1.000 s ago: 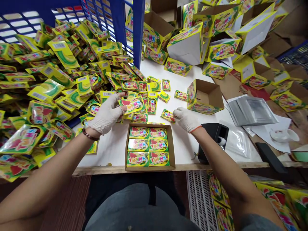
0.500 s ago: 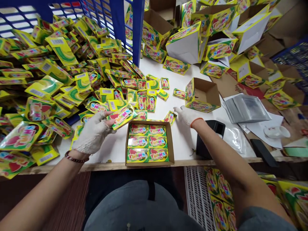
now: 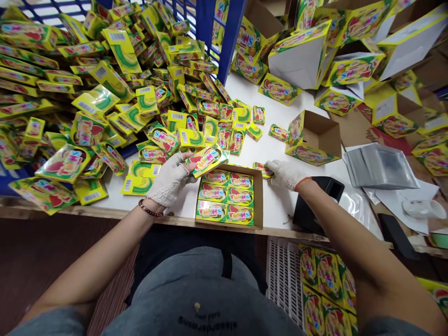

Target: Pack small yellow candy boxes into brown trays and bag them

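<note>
My left hand (image 3: 171,178), in a white glove, is closed on a small yellow candy box (image 3: 206,160) held tilted over the upper left corner of an open cardboard carton (image 3: 258,196). The carton holds several candy boxes laid flat in two columns. My right hand (image 3: 285,173), also gloved, grips another small candy box (image 3: 262,169) at the carton's upper right corner. Both hands are at the carton's far rim.
A large heap of yellow candy boxes (image 3: 105,93) spills from a blue crate (image 3: 229,32) at left. Empty display cartons (image 3: 313,140) lie at the back right. A black tape dispenser (image 3: 320,203), plastic bags (image 3: 380,165) and a white crate (image 3: 285,275) below the table edge are at right.
My left hand has carried its candy box right, over the carton's corner. My right hand has brought its box in to the carton's right rim. The camera has shifted left and closer.
</note>
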`<state>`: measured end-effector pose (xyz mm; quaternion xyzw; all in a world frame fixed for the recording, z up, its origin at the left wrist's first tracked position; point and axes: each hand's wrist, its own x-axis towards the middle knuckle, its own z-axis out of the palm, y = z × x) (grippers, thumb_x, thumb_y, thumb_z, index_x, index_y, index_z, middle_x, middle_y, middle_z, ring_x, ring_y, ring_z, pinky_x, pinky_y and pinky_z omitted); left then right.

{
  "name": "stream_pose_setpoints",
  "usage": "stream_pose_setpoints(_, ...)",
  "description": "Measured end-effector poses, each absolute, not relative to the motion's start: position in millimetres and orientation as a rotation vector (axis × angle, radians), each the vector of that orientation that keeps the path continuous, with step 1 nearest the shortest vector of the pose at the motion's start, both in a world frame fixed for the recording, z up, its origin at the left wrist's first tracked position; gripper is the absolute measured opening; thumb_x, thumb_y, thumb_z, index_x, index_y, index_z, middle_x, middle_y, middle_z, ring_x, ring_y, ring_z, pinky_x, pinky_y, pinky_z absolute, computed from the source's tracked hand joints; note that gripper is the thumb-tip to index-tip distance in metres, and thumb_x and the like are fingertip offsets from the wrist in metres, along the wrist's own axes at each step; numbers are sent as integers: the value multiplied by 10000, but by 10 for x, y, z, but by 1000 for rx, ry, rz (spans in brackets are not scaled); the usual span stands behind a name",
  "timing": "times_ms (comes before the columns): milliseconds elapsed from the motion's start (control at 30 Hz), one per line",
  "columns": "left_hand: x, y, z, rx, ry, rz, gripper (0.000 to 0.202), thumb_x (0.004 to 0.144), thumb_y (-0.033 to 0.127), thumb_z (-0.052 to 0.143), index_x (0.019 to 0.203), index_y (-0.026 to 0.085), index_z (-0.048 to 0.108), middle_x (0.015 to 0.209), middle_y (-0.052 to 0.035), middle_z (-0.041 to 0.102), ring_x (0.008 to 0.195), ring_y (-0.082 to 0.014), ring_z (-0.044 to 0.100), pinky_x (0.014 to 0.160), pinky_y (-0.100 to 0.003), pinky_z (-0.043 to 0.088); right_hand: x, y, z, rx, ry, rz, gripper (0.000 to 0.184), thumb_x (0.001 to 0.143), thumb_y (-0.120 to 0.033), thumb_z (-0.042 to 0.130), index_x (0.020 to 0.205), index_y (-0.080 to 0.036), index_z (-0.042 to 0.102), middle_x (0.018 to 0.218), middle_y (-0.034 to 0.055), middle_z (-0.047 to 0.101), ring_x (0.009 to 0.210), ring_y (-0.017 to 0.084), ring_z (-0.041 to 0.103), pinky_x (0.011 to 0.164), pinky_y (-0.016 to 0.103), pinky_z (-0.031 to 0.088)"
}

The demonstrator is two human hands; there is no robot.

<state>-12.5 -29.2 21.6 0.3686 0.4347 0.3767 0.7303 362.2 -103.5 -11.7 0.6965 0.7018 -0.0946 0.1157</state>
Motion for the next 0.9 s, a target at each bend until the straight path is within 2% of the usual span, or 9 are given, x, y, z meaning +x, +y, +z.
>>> stream_pose_setpoints(100,-211,-349,168,788,958,857,477,606,284,854,1008,168,625,981,-63,698,713,-122,643,539,-208,523,3601,-1173,128,2286,1896,-248,308,780,-270,650,1051,-123,644,993,192,670,823,263,611,692,350,435)
stream_pose_setpoints(200,-284,-366,130,773,960,892,481,584,289,874,983,169,635,984,-57,694,728,-125,644,537,-203,526,3322,-1371,448,2478,2114,-362,365,817,-359,641,1105,-136,612,992,155,653,807,241,599,709,350,471)
stream_pose_setpoints(300,-284,-364,112,774,952,903,484,592,295,872,996,173,635,988,-52,694,724,-118,641,527,-191,512,2745,-1519,610,2131,2571,-690,346,808,-350,649,1105,-179,598,1011,104,612,864,227,584,756,347,500)
stream_pose_setpoints(367,-256,-375,112,800,932,892,479,616,304,862,1018,177,636,994,-51,696,712,-112,638,533,-189,508,2334,-1538,554,1885,2592,-785,273,787,-267,656,1044,-190,606,1024,91,584,885,220,567,771,346,500)
stream_pose_setpoints(467,-240,-427,121,859,908,865,478,648,327,850,1051,179,639,998,-53,696,728,-119,641,566,-202,520,1930,-1482,309,1734,2527,-851,246,766,-183,670,1007,-175,617,1057,96,575,872,206,556,762,335,491)
stream_pose_setpoints(600,-290,-516,120,945,924,841,501,669,362,839,1084,166,638,961,-50,680,735,-124,629,591,-210,523,1873,-1449,16,1657,2627,-1144,95,854,-138,588,914,-171,654,953,70,613,872,177,577,802,307,490)
stream_pose_setpoints(700,-295,-545,117,989,918,823,482,687,377,821,1072,157,632,1016,-58,670,766,-128,623,599,-211,518,1979,-1491,-58,1663,2631,-1351,193,886,-141,503,825,-187,681,900,55,651,875,170,608,832,309,503)
stream_pose_setpoints(800,-267,-521,137,1103,920,793,437,724,395,779,1060,155,633,983,-55,666,763,-138,608,606,-234,512,2070,-1485,-20,1810,2416,-1572,190,832,-161,521,850,-202,706,882,31,684,892,181,635,823,314,521)
stream_pose_setpoints(900,-244,-486,184,1370,936,792,350,783,377,711,1054,165,649,966,-49,661,787,-154,597,642,-264,506,2117,-1377,120,2302,2248,-1604,218,845,-253,508,983,-194,666,937,36,680,819,174,630,747,320,531)
